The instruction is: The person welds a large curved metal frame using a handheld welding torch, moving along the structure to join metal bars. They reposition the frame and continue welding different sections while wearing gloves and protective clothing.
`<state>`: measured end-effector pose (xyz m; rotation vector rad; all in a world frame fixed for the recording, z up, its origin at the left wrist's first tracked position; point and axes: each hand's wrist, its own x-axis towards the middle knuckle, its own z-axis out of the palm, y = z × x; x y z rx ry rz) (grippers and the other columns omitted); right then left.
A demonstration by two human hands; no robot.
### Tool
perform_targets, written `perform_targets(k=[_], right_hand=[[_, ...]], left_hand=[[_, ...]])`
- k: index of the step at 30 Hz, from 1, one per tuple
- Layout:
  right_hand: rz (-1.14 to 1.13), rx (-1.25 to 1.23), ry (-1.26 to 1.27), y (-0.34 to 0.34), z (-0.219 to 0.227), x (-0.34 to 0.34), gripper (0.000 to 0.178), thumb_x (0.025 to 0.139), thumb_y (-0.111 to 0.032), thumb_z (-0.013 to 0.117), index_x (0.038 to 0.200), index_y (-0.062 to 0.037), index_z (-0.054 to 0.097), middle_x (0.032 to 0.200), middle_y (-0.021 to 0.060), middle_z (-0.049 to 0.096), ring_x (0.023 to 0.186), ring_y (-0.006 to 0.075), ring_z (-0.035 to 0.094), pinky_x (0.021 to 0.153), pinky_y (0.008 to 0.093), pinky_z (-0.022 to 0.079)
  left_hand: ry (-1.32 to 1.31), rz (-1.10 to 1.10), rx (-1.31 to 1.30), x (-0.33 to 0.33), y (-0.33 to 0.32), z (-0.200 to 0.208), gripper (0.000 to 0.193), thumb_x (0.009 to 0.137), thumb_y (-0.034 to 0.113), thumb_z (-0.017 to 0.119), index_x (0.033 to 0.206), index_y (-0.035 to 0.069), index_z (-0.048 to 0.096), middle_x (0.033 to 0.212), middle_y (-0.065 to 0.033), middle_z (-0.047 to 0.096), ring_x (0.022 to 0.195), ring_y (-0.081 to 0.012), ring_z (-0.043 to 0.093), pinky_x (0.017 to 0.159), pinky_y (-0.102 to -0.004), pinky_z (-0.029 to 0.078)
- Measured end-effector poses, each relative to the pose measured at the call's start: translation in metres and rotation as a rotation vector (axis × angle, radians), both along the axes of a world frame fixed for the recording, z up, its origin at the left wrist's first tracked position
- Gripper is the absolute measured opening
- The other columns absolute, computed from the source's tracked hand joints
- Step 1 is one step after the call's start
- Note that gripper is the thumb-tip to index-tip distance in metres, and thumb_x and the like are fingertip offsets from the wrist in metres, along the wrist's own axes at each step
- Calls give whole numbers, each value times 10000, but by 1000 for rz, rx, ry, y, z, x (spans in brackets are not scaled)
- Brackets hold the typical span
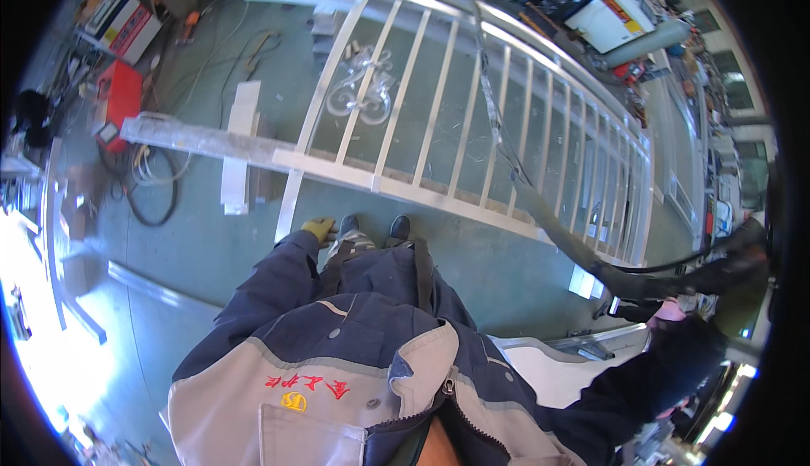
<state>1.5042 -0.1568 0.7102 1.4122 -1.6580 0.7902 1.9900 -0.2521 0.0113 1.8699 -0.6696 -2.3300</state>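
A long silver metal railing (pixel 405 189) with several upright bars lies across the floor in front of me. My left hand (pixel 320 229), in a yellow-green glove, hangs beside the railing's near left end post and holds nothing. Its fingers look loosely apart. Out at the right rim, my right hand (pixel 742 274) is dark and blurred, with an olive glove cuff below it. It seems closed round a thick dark cable (pixel 557 234), which runs over the railing from the far side.
Curled metal ornaments (pixel 363 86) lie under the railing. At left stand a red box-shaped machine (pixel 118 99) and coiled hoses (pixel 160 204). A white machine (pixel 612 19) stands at far right. Metal strips (pixel 160 287) lie to my left, and a white sheet (pixel 548 373) to my right.
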Motion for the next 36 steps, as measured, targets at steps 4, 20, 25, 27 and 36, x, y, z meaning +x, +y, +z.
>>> perform_targets(k=[4,20,25,27,36], right_hand=[[167,388,-175,-62,-142,7,307,899,-242,692,1100,-16,642,1011,127,690,900,247,692,796,347,541],[377,1077,-1196,-52,-537,101,485,848,-130,772,1277,-5,583,1037,129,697,884,195,693,807,326,550],[350,997,-1384,-38,-555,125,553,864,-63,759,1359,-1,521,1168,111,655,973,150,655,858,299,530],[347,1018,-1382,-38,-556,132,588,865,-54,759,1389,-5,498,1166,100,652,990,151,650,879,288,521],[525,954,-1760,-22,-551,151,673,927,95,549,1535,-74,316,1377,94,496,1188,169,563,1062,346,491]], left_hand=[[66,126,-4,-25,0,15,305,951,366,635,1173,160,605,976,8,674,747,-129,627,638,-313,516],[-146,437,-68,-175,-38,-4,599,904,424,721,1304,-2,589,1113,-112,646,930,-232,670,790,-325,569],[-187,512,-76,-183,-44,-19,352,893,233,753,1132,-8,662,891,-46,670,740,-146,665,663,-253,568],[-154,551,-95,-179,-38,-19,342,901,212,746,1146,-9,659,907,-46,671,753,-140,664,664,-247,568],[-53,570,-87,-150,2,-41,338,946,176,692,1246,28,641,970,-35,676,815,-121,668,715,-253,596]])
